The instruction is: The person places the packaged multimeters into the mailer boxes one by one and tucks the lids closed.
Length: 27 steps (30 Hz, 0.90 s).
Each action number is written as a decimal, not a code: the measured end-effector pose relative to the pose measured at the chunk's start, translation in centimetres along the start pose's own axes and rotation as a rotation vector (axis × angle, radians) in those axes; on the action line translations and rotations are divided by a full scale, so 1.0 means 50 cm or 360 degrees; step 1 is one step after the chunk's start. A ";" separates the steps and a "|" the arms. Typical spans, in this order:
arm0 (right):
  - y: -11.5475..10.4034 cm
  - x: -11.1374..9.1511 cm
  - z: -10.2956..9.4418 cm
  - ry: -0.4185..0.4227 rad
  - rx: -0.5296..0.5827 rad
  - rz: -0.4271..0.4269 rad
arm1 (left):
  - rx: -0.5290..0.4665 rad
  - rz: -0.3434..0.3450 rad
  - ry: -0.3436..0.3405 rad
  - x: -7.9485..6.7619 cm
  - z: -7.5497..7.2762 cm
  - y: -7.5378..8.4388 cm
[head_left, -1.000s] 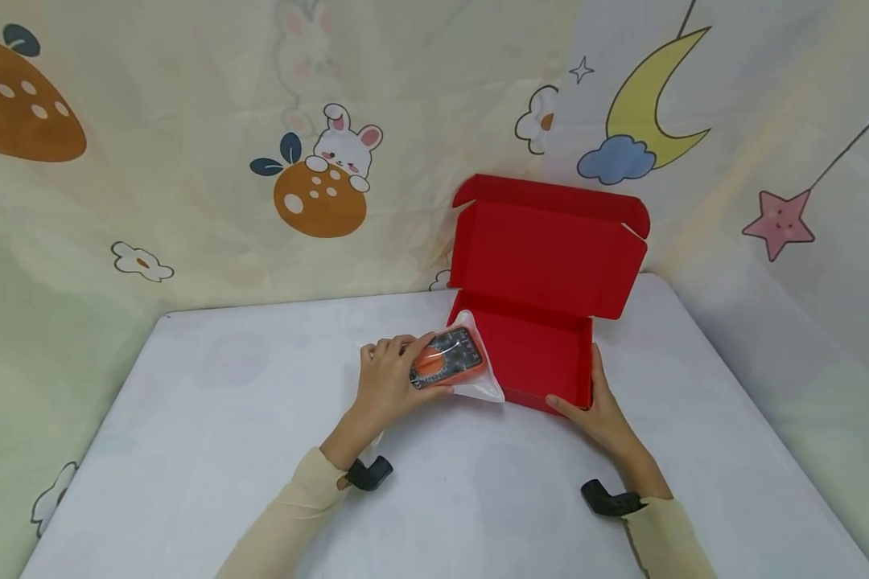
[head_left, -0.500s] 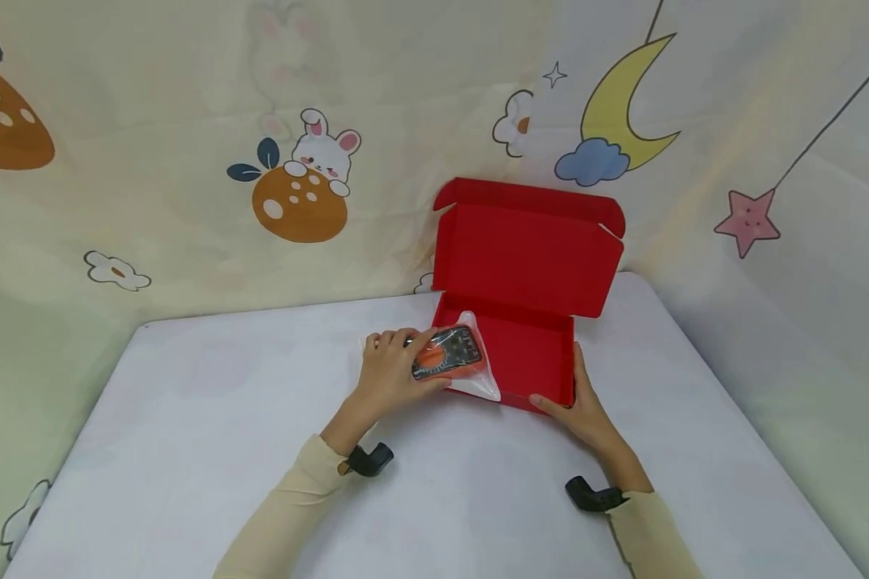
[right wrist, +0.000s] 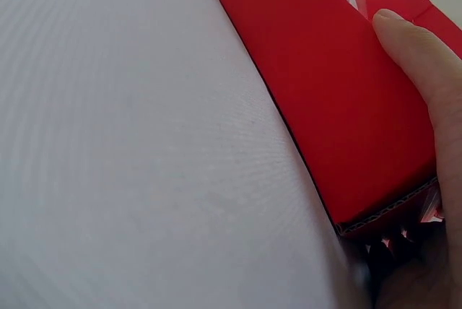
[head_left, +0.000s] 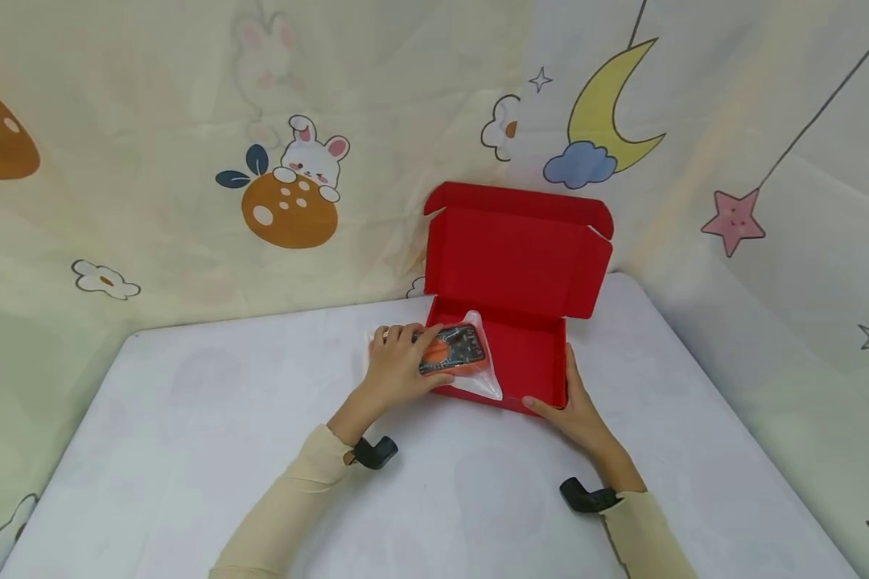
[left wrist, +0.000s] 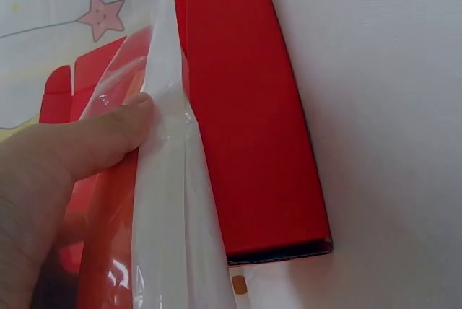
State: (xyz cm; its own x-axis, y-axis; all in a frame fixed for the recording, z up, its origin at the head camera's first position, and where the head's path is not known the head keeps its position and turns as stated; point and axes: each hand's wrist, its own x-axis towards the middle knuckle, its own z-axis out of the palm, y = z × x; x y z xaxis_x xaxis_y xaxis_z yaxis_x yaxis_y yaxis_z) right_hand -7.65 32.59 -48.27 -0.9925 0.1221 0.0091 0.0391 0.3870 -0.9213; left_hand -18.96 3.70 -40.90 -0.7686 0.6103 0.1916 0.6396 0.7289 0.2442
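My left hand grips an orange and black multimeter wrapped in a clear plastic bag. It is tilted over the left part of an open red cardboard box. In the left wrist view, the thumb presses on the bag beside the box's front wall. My right hand holds the box's front right corner, its thumb at the front wall's top edge and its fingers along the right side. The right wrist view shows that thumb; the fingers are mostly in shadow. Whether the multimeter touches the box floor is hidden.
The box's lid stands raised at the back, close to the patterned cloth backdrop. A white-covered table lies under everything. Each wrist carries a black camera.
The left hand has moved the bagged multimeter slightly right relative to the box, further over its left part. The right hand keeps its hold on the corner. The head view has shifted.
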 end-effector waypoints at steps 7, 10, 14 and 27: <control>0.000 0.002 -0.002 0.0018 0.0010 -0.0004 | 0.0005 -0.0042 -0.0084 0.028 -0.002 0.014; -0.002 0.001 0.000 0.0023 -0.0007 0.0002 | 0.0008 -0.0057 -0.0097 0.037 0.000 0.019; -0.003 -0.001 0.004 0.0027 -0.0006 0.0008 | 0.0043 -0.0045 -0.0113 0.048 0.004 0.028; -0.002 -0.001 -0.001 0.0008 0.0004 0.0034 | 0.0187 0.0083 -0.0135 0.076 0.018 0.057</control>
State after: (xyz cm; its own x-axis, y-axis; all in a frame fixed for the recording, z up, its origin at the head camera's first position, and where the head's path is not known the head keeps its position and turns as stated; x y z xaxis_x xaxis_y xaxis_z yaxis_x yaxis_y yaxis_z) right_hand -7.60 32.58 -48.14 -0.9908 0.1348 -0.0086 0.0599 0.3819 -0.9223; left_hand -20.02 8.37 -40.34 -0.7340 0.6686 0.1191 0.6791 0.7237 0.1224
